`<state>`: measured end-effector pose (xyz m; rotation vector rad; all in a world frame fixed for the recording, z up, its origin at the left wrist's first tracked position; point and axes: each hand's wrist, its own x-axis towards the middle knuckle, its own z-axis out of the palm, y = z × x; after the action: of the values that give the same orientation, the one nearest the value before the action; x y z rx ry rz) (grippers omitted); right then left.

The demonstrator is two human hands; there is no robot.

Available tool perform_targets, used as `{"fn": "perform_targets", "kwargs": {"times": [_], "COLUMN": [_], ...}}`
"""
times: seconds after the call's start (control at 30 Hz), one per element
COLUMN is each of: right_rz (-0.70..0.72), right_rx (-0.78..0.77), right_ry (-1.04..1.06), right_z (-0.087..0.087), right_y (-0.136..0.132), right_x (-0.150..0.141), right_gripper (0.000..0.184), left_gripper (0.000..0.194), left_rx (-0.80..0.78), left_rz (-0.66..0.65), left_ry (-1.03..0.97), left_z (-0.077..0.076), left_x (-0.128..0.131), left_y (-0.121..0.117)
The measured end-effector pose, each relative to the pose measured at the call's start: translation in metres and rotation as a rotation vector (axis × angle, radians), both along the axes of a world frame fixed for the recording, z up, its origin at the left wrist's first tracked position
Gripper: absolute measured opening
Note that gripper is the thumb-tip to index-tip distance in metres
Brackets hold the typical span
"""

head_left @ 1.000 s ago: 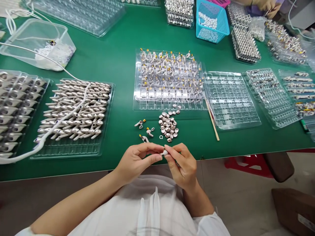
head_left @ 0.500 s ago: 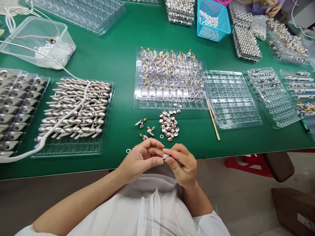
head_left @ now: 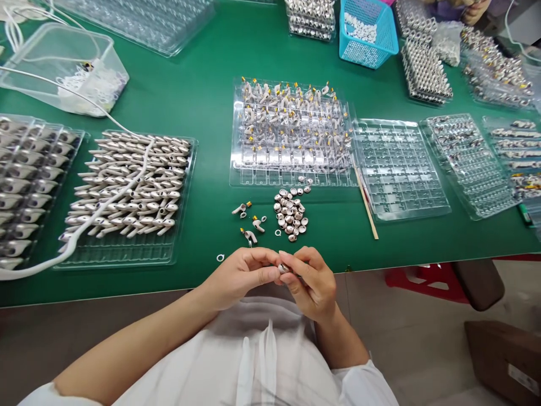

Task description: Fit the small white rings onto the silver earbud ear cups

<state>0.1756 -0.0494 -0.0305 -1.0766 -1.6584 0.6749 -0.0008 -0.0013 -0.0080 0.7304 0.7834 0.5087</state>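
Between the fingertips of my left hand [head_left: 247, 274] and my right hand [head_left: 311, 282] is a small shiny earbud part [head_left: 283, 269]. Both hands pinch it just above the table's front edge; fingers cover most of it. Just beyond lies a pile of small round earbud caps [head_left: 291, 213]. Left of the pile are a few stemmed earbud shells with yellow tabs, one of them a shell [head_left: 257, 224] lying on its side. A thin white ring [head_left: 278, 232] rests by the pile, and another white ring [head_left: 220, 257] lies left of my left hand.
A clear tray of stemmed shells [head_left: 291, 124] stands behind the pile. Right of it are a wooden stick [head_left: 367, 204] and a clear tray [head_left: 403, 169]. At left, a white cable [head_left: 110, 203] crosses a tray of shells [head_left: 127, 186]. A blue basket [head_left: 367, 53] and a person's hand [head_left: 475, 11] are at the back.
The small earbud part has turned between my fingertips, now showing a shinier, darker side. My left fingers have lowered and flattened slightly, uncovering more of the nearest stemmed shell.
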Motion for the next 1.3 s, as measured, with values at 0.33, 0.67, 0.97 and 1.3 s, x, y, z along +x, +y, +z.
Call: {"fn": "perform_targets", "kwargs": {"times": [0.33, 0.67, 0.97, 1.3], "right_rz": [0.079, 0.079, 0.056, 0.062], "right_rx": [-0.096, -0.132, -0.112, -0.067], "right_ry": [0.081, 0.108, 0.087, 0.075], "right_z": [-0.004, -0.004, -0.001, -0.002], "right_y": [0.001, 0.001, -0.003, -0.005], "right_x": [-0.003, 0.0, -0.002, -0.006], "right_gripper": [0.038, 0.034, 0.035, 0.036], "left_gripper": [0.031, 0.024, 0.013, 0.017], "left_rx": [-0.239, -0.206, -0.142, -0.127], "left_rz": [0.013, 0.015, 0.026, 0.036], "left_ry": [-0.115, -0.065, -0.021, -0.015], "left_z": [-0.002, -0.001, -0.008, -0.012], "left_x": [0.003, -0.001, -0.003, -0.003], "left_y": [-0.007, -0.007, -0.012, -0.015]}}
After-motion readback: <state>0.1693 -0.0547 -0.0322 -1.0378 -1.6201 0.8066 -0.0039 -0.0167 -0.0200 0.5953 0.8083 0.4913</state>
